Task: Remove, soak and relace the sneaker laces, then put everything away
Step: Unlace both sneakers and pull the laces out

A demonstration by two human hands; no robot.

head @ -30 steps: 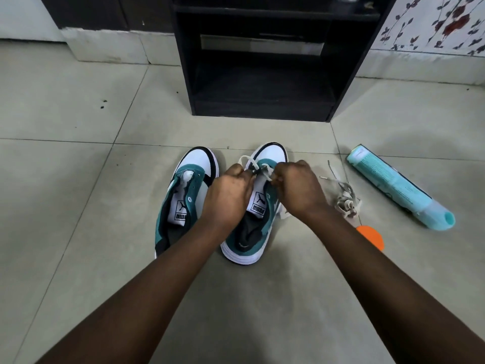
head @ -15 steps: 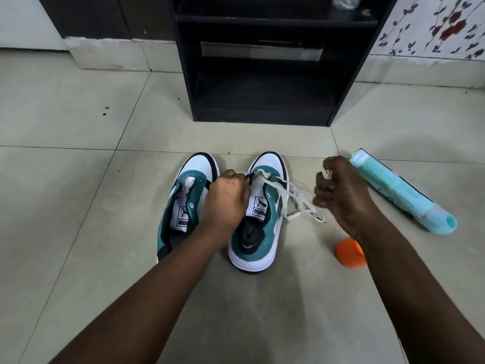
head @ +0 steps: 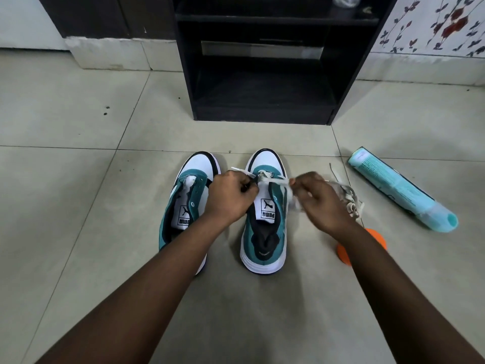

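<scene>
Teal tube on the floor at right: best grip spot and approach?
Grip the teal tube around mid-body, coming straight down from above with fingers across its width. It lies flat on the floor tiles, long axis running from far-left to near-right, so the round body offers opposing sides there. The flared cap end nearest the person looks wider and less even to pinch.

**Count of things on the floor**

Two sneakers: the left sneaker and the right sneaker. Two laces: a white lace at the right sneaker and a loose lace in a heap (blurred). One teal bottle, one orange cap, one black shelf unit. Two hands: left hand, right hand.
</scene>
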